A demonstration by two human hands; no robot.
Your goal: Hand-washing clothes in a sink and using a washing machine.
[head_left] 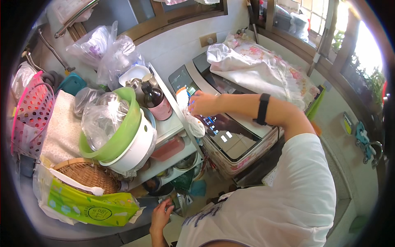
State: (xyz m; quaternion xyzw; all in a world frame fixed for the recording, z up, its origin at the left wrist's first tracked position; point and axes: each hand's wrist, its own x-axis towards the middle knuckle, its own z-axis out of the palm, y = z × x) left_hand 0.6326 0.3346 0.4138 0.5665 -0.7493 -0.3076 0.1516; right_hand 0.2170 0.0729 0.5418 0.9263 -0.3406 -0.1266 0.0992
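Observation:
My right hand (202,104) is at the control panel (213,129) of a top-loading washing machine, with a bunched white cloth (195,125) with orange parts under its fingers. The cloth lies along the panel's edge nearest the shelf; my fingers partly cover it. Lit blue and white marks show on the glossy dark panel. A black band (263,105) circles my right forearm. Down low, my left hand (162,214) hangs beside the shelf with its fingers apart and nothing visible in it.
Close left of the washer, a shelf unit (171,131) carries a dark bottle (157,103), a green basin (131,123) and a white basin (131,148). A bamboo basket (83,173) and green package (95,211) stand nearer. Floral fabric (262,58) covers the machine's far part.

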